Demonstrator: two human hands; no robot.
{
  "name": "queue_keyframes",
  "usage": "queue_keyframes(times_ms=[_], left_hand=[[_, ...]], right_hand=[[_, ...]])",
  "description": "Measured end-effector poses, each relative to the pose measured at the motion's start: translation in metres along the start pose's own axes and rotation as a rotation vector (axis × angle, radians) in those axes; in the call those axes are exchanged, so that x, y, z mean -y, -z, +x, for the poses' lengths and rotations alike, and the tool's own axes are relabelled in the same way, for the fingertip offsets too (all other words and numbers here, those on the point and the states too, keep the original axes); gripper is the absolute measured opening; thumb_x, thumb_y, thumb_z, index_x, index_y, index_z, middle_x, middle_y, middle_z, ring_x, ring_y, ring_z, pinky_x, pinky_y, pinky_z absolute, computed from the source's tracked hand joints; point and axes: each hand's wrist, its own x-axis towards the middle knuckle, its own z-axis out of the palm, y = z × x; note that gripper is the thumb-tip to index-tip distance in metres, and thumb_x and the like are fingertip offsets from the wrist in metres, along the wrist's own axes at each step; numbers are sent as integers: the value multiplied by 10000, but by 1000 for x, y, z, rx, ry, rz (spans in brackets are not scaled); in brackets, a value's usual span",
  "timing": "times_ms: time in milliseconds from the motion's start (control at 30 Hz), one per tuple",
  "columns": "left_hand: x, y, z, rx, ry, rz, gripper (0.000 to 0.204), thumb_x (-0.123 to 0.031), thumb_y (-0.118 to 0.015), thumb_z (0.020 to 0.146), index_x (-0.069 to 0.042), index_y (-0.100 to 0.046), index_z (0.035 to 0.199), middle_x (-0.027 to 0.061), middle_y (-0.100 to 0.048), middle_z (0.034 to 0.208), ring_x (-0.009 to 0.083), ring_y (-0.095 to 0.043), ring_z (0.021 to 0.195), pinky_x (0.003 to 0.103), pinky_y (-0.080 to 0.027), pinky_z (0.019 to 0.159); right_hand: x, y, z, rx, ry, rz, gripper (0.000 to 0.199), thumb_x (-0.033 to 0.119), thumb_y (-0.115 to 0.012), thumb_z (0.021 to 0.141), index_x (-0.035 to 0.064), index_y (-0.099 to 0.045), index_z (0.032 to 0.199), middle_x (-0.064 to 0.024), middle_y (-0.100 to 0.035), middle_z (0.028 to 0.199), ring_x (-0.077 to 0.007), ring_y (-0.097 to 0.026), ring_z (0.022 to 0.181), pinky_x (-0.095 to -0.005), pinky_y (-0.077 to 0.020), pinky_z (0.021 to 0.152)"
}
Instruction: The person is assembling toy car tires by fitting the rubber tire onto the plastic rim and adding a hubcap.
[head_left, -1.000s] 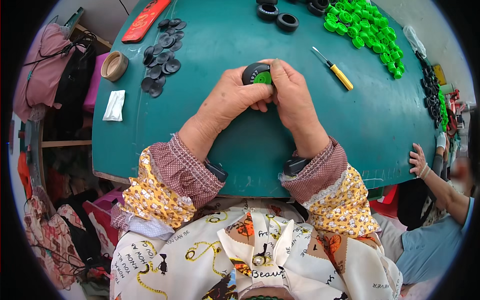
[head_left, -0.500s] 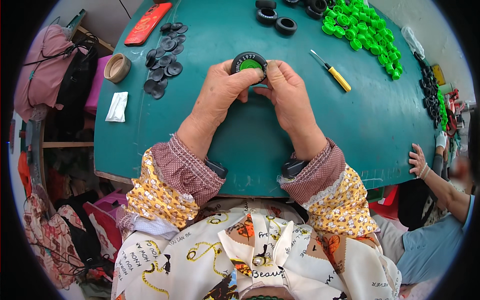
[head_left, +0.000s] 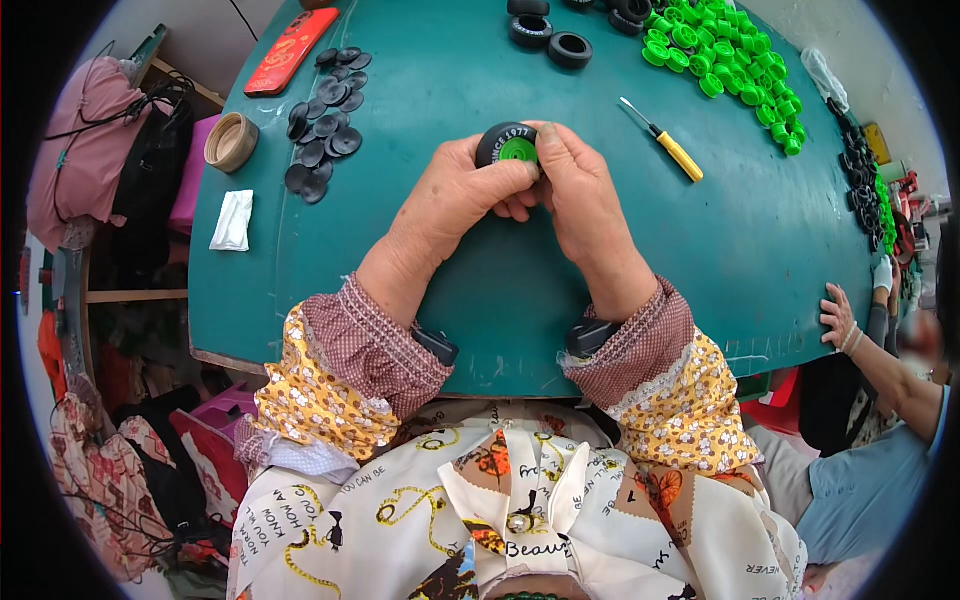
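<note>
Between both my hands, above the middle of the green table (head_left: 500, 300), is a small black toy tyre (head_left: 495, 143) with a green wheel hub (head_left: 517, 150) in its centre. My left hand (head_left: 462, 187) is closed round its left and lower side, the thumb pressed on the hub. From the right, my right hand (head_left: 574, 172) grips the rim, its thumb and fingertips against the tyre. Part of the hub and the tyre's lower edge are hidden by my fingers.
Black discs (head_left: 325, 125), a red packet (head_left: 292, 52), a round tub (head_left: 231, 141) and a white sachet (head_left: 232, 221) lie at left. Loose tyres (head_left: 570, 50) and green hubs (head_left: 725, 55) are at the back. A yellow-handled screwdriver (head_left: 680, 158) lies right; another person's hand (head_left: 836, 316) rests at the right edge.
The tyre has turned a little in my hands and shifted slightly right. My right hand's fingers have closed in further round it, and the hub shows less.
</note>
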Motion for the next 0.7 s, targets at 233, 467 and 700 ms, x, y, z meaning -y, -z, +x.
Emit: queue_keyframes(times_ms=[233,467,700], left_hand=[[-1,-6,-3,0,-23,-19,193,-146,-588,750,14,-597,856,55,-611,707,94,-563,582,197,-456,540],[-2,-3,-2,49,-23,90,195,-149,-588,780,7,-579,898,57,-607,732,102,-577,615,210,-476,581],[-2,3,-3,44,-38,138,166,-130,-588,768,8,-580,859,49,-595,701,93,-563,597,211,-473,573]], right_hand=[[4,-1,-2,-48,-30,-69,255,208,-396,928,9,-554,929,-4,-526,746,-52,-452,643,-195,-396,554],[5,2,-1,-36,-92,2,239,194,-405,922,9,-556,932,-3,-523,723,-54,-444,602,-198,-382,518],[-4,3,4,-1,-80,17,253,211,-400,927,7,-547,954,-17,-529,748,-63,-450,590,-204,-389,515]])
